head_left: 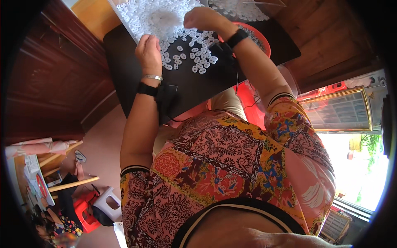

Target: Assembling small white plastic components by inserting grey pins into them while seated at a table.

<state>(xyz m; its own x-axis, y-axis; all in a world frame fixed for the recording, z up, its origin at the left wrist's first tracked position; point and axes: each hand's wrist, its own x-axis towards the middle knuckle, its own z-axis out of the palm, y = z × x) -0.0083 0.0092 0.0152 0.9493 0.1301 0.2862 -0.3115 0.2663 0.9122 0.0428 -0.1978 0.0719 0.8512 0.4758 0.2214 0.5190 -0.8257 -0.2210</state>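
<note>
At the near left edge of a heap of small white oval plastic pieces [142,16], each with two holes, is my left hand [149,51]. Its fingers are curled together, and whatever they pinch is hidden. Farther back and to the right, over the heap, my right hand [203,18] is closed with bent fingers; I cannot make out anything in it. Loose white pieces [202,62] lie scattered on the black tabletop [124,62] between and below my hands. Behind my right wrist stands an orange-red bowl [268,46] of small grey parts, partly covered by the forearm.
More white pieces [237,10] are spread at the back right. Dark wooden panels [53,70] flank the table on the left. A cable [237,82] hangs by my right forearm. At lower left another person [62,223] is near a red stool [87,213].
</note>
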